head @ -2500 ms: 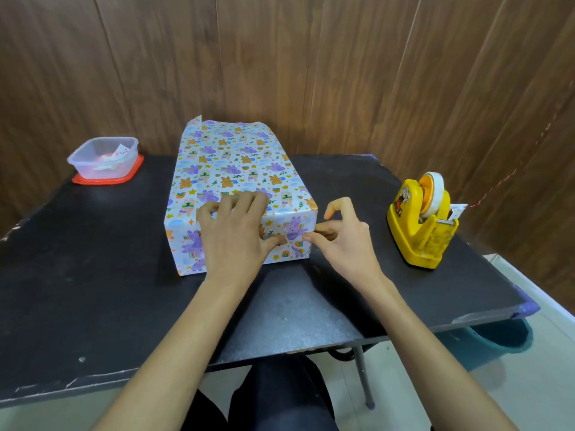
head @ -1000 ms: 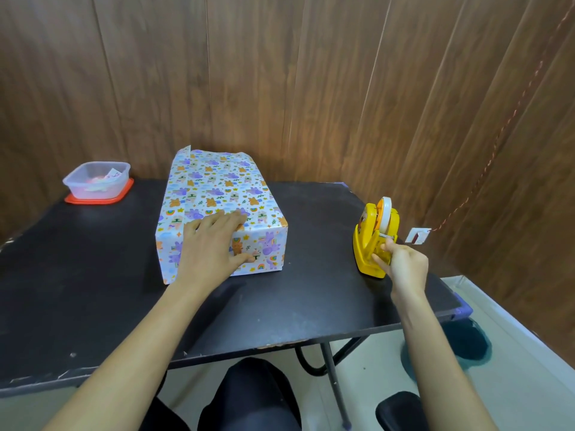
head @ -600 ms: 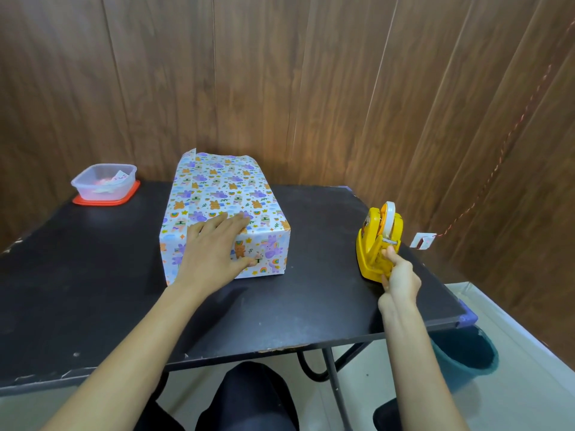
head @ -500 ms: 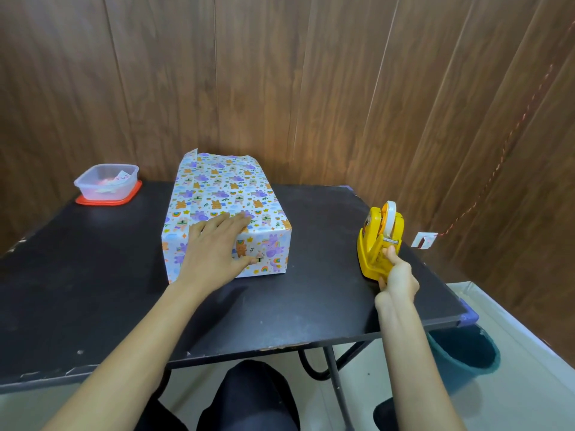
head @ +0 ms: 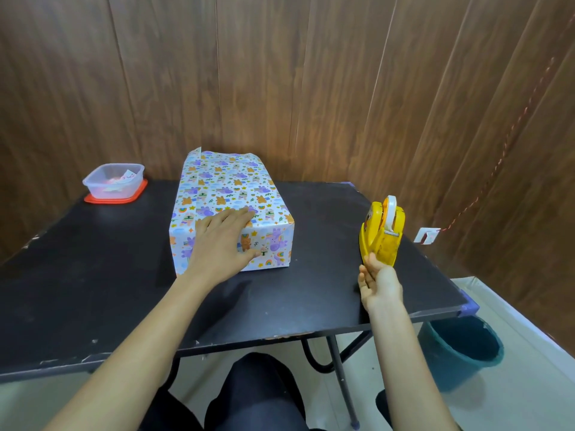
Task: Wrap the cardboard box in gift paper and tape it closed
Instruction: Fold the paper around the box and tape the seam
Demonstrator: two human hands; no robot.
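Note:
The box, wrapped in white gift paper with animal prints, lies lengthwise on the black table. A paper edge stands up at its far end. My left hand rests flat over the box's near top edge and presses the folded end flap down. The yellow tape dispenser stands near the table's right edge. My right hand is just in front of the dispenser's base, palm turned left, thumb and fingertips close together as if pinching the tape end. The clear tape itself is hard to make out.
A clear plastic container on a red lid sits at the table's far left corner. A teal bucket stands on the floor beyond the table's right front corner. Wood panel walls close in behind and to the right.
My right hand left the box end, went to the dispenser's cutter, and has now drawn back toward me with the palm turned. My left hand stayed pressed on the box.

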